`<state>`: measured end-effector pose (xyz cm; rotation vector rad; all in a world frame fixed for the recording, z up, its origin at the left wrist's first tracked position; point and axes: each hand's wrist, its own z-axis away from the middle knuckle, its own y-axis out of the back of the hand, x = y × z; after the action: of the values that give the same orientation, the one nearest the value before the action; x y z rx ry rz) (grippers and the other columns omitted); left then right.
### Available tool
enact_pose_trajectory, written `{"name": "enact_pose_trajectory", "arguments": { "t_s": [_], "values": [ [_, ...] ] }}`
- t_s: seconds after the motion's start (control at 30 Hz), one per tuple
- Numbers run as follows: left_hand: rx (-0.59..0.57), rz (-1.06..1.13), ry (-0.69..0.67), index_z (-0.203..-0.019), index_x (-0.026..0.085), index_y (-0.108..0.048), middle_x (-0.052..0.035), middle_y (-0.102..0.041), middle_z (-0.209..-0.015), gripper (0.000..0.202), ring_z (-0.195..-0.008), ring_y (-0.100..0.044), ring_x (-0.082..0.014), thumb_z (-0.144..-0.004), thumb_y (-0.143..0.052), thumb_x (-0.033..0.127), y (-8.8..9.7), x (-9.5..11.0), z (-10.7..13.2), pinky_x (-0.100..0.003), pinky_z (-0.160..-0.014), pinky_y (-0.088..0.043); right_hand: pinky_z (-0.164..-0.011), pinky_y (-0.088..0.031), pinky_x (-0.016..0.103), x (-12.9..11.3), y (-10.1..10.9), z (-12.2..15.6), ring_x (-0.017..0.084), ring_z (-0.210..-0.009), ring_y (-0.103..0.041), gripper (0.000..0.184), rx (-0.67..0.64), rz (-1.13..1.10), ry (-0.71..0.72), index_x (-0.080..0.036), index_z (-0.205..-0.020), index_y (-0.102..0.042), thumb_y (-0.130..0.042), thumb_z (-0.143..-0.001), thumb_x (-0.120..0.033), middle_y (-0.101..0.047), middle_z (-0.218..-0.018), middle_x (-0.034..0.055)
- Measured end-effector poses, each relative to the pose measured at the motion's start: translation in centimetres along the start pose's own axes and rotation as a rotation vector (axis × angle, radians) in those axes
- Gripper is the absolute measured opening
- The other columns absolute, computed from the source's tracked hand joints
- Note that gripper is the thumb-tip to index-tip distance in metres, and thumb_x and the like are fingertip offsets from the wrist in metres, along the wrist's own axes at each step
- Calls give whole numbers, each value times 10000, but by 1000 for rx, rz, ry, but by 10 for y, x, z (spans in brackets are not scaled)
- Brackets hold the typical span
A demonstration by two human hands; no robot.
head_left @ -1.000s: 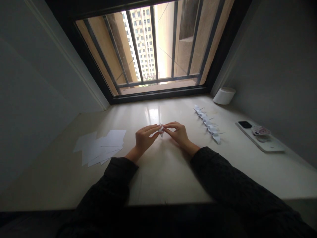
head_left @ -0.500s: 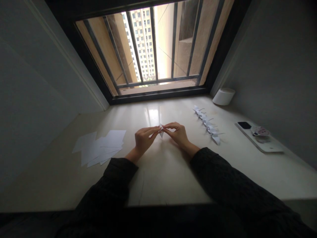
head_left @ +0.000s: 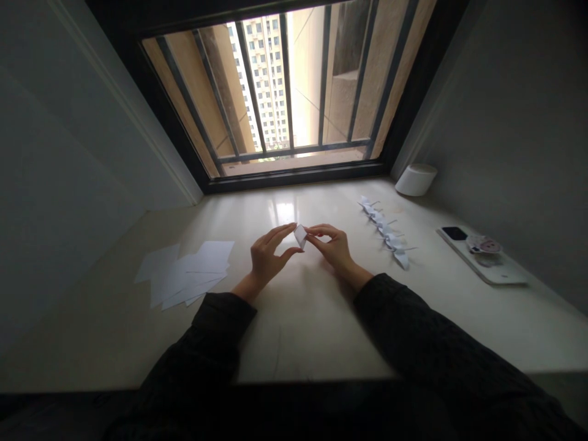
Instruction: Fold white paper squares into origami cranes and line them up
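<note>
Works over a smooth, shining tabletop, between flat white sheets at left and a row of crisp, pointed paper figures at right. Holds left hand with thumb and fingers apart, around left side of small folded paper; cannot tell if touching. Pinches its right edge in right hand: diamond-like, white, long axis pointing roughly forward.

1. A dark-framed window stands at the far end, dark bars outside it.
2. Beyond rise tan walls and a pale high-rise.
3. Shadowed grey walls flank the pale, glossy ledge.
4. Daylight glares off the ledge just before the window.
</note>
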<state>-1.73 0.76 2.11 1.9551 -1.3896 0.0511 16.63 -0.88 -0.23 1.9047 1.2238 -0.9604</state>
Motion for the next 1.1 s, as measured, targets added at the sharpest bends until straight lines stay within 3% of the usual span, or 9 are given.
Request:
{"name": "enact_pose_trajectory", "arguments": {
  "t_s": [0.1,0.2,0.33,0.43,0.63,0.73,0.8,0.93,1.1],
  "values": [
    [-40,155,213,-1247,243,-545,-94,-613,-1222,600,-1049,-619,-228,-692,-728,377,-5,-8,0,-374,-883,-503,-656,-484,329,-1,-2,0,189,-763,-628,199,-27,-80,19,-261,-872,-743,-720,-703,-364,-716,-862,50],
    [-145,390,442,-1179,205,-608,-99,-670,-1117,504,-969,-651,-239,-724,-690,403,-12,-16,1,-380,-843,-517,-661,-482,323,-1,-3,1,193,-792,-638,181,-76,-123,9,-263,-853,-744,-723,-699,-356,-715,-877,47],
    [-196,698,590,-1028,151,-693,-98,-701,-1032,388,-983,-639,-251,-733,-673,404,-16,-16,1,-392,-893,-487,-666,-479,320,-1,-3,1,197,-815,-643,187,-93,-148,-25,-265,-857,-743,-721,-698,-362,-717,-880,44],
    [-173,773,677,-991,147,-706,-92,-715,-974,375,-931,-648,-238,-714,-688,399,-16,-14,0,-384,-864,-496,-661,-478,317,-1,-3,1,196,-796,-644,201,-84,-170,-89,-256,-839,-743,-726,-686,-385,-723,-854,41],
    [-155,798,746,-957,144,-713,-94,-719,-923,385,-830,-659,-205,-688,-703,419,-15,-10,0,-356,-803,-512,-648,-473,307,-1,-4,1,165,-705,-620,260,-109,-178,-157,-217,-856,-734,-712,-691,-417,-714,-810,47],
    [-155,833,766,-943,143,-714,-93,-717,-912,382,-802,-659,-193,-679,-711,419,-16,-8,1,-344,-780,-516,-656,-483,301,1,-5,0,147,-702,-609,329,-139,-225,-149,-234,-970,-703,-709,-695,-416,-697,-876,43],
    [-164,853,782,-952,141,-710,-91,-715,-902,387,-787,-657,-186,-681,-709,417,-16,-8,1,-338,-768,-518,-676,-494,301,4,-5,0,150,-759,-610,352,-187,-266,-125,-256,-1022,-682,-698,-710,-417,-673,-961,47],
    [-162,903,825,-958,139,-705,-85,-711,-869,382,-753,-651,-174,-681,-707,402,-17,-9,1,-339,-753,-526,-747,-501,315,9,-5,0,190,-953,-591,260,-277,-275,-79,-278,-956,-713,-653,-755,-432,-618,-1065,60],
    [-122,952,858,-921,132,-716,-103,-708,-900,358,-766,-653,-188,-665,-716,383,-17,-11,1,-353,-743,-534,-761,-499,313,13,-5,0,189,-955,-588,236,-290,-295,-100,-292,-959,-715,-646,-771,-417,-614,-1037,50]
  ]
}}
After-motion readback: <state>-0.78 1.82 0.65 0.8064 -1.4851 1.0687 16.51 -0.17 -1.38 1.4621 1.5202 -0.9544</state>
